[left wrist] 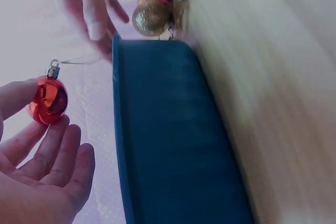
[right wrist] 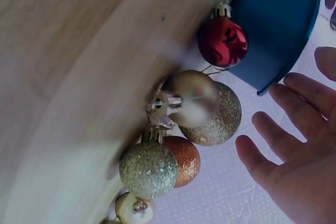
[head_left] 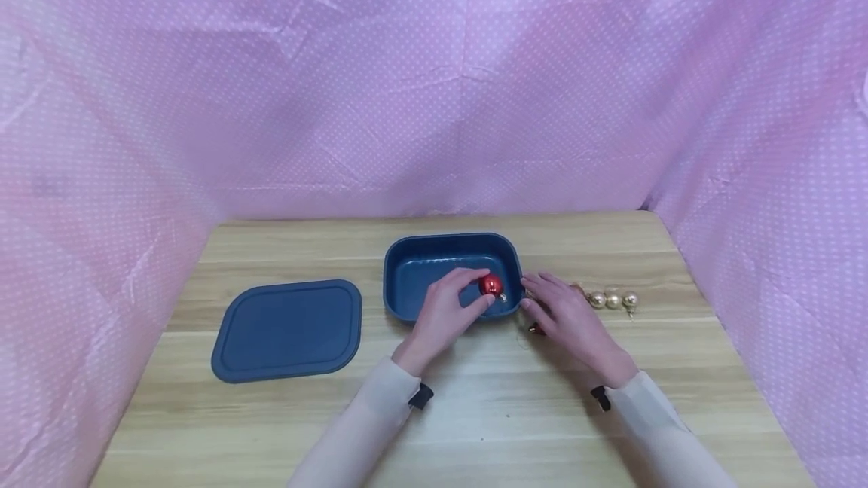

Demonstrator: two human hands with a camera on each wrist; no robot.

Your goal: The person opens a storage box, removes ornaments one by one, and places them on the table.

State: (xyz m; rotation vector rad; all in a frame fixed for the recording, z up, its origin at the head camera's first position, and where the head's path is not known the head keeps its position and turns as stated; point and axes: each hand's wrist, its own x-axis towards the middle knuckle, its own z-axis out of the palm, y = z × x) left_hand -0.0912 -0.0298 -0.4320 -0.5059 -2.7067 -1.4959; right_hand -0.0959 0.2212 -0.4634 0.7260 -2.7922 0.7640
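Note:
My left hand [head_left: 441, 316] pinches a shiny red bauble [head_left: 491, 285] between thumb and fingers, over the right part of the blue box [head_left: 415, 277]. A silver cap and thin thread show on this bauble [left wrist: 49, 100] in the left wrist view. At the box's right wall is my right hand [head_left: 571, 322], its fingers spread and holding nothing. Under and beside it lie several ornaments: another red bauble [right wrist: 223, 43], a smooth champagne bauble [right wrist: 191, 98], a silver glitter bauble [right wrist: 149, 169] and a copper glitter bauble [right wrist: 181, 161]. In the head view the right hand partly hides them.
Left of the box, a flat blue lid [head_left: 288, 331] lies on the wooden table [head_left: 488, 413]. A row of small gold baubles [head_left: 613, 300] stretches to the right beyond the right hand. Pink dotted cloth [head_left: 434, 96] hangs behind the table and along both sides.

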